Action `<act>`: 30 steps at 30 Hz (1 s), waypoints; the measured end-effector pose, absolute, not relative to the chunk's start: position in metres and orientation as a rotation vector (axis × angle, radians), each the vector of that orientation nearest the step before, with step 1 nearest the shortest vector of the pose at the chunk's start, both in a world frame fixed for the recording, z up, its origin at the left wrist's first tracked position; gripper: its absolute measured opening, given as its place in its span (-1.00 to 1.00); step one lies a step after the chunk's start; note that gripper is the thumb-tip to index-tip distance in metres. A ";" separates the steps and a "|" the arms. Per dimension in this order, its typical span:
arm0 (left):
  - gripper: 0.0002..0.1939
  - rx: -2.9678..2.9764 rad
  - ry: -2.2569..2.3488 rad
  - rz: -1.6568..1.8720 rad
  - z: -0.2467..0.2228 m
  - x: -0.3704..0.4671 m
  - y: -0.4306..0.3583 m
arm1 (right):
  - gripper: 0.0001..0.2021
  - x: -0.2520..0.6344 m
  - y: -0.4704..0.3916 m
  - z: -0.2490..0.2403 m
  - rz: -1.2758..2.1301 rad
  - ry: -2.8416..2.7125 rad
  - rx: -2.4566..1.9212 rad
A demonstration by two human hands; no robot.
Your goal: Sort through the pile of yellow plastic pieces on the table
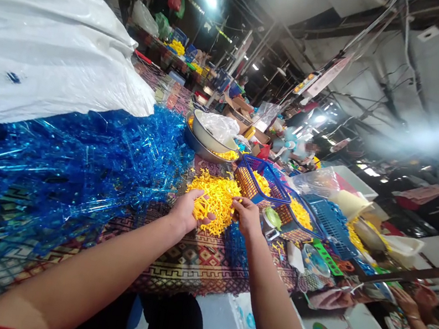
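A heap of small yellow pieces lies on the patterned cloth in front of me. At the heap's left edge, my left hand is palm up with several yellow pieces in its curled fingers. My right hand is at the heap's right edge, its thumb and fingertips pinched together; what they hold is too small to make out. A blue basket with yellow pieces stands just beyond my right hand.
Blue tinsel-like strips and a large white sheet fill the left. Bowls stand behind the heap. To the right are a second basket, a green strip and another person's hands.
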State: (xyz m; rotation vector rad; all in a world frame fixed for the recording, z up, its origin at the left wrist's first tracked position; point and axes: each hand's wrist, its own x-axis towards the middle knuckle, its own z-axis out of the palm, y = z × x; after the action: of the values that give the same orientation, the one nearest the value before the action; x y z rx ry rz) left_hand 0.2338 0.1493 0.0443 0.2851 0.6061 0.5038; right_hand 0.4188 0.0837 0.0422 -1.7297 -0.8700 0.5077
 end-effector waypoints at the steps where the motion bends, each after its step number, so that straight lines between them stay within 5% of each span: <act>1: -0.81 0.289 0.613 0.504 0.044 0.234 0.149 | -0.72 0.418 0.086 0.043 0.471 -0.936 -1.786; 11: -0.78 0.279 0.607 0.509 0.044 0.234 0.151 | -0.86 0.405 0.109 0.040 -0.206 -1.726 -2.402; 20: -0.81 0.267 0.612 0.492 0.039 0.236 0.150 | -0.77 0.394 0.093 0.076 0.529 -1.138 -1.851; 30: -0.87 0.159 0.542 0.552 0.036 0.237 0.151 | -0.75 0.336 0.099 0.102 0.447 -1.480 -1.781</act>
State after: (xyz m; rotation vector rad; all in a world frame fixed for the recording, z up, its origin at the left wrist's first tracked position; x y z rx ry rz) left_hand 0.2373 0.1509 0.0357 0.1595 0.5417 0.5517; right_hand 0.3364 0.0986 0.1024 -1.7806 -1.4802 0.4473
